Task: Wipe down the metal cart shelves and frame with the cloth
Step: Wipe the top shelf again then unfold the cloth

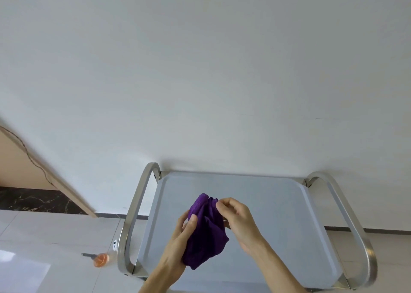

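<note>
Purple cloth (205, 230) is bunched up between both hands, held above the top shelf (278, 214) of the metal cart (131, 214). Left hand (180, 239) grips its lower side with the thumb pressed on it. Right hand (238, 219) pinches the top edge. Beside the cart, an orange spray bottle (100, 259) lies on the pale floor (44, 237).

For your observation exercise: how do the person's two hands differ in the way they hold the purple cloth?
The left hand grips the purple cloth from below, thumb across its front; the right hand pinches its top edge with fingertips. The left is lower, the right higher. Both hold it above the cart shelf.
</note>
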`<control>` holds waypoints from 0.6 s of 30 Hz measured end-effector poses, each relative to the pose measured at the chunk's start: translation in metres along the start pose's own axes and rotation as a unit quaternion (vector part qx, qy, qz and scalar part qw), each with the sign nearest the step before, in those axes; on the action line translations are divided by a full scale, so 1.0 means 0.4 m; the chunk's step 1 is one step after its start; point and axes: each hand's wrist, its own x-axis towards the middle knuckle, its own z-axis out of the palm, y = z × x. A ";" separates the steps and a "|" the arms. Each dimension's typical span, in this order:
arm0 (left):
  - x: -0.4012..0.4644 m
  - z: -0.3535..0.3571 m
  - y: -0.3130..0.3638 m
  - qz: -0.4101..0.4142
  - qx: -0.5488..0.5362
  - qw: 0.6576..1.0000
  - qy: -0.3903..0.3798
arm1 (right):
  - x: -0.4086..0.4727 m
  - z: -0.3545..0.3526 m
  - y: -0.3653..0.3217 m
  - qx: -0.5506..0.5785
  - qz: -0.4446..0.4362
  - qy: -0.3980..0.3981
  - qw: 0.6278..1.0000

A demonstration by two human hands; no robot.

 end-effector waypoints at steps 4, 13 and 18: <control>0.000 -0.021 0.019 0.024 0.034 0.999 -0.005 | -0.003 0.006 0.002 0.035 -0.012 0.006 0.999; 0.020 -0.059 0.104 0.028 0.110 0.993 0.024 | 0.010 -0.019 -0.036 -0.093 -0.057 0.023 0.994; 0.023 -0.048 0.137 0.030 0.175 0.984 -0.016 | 0.052 0.012 -0.132 -0.344 -0.157 -0.120 0.918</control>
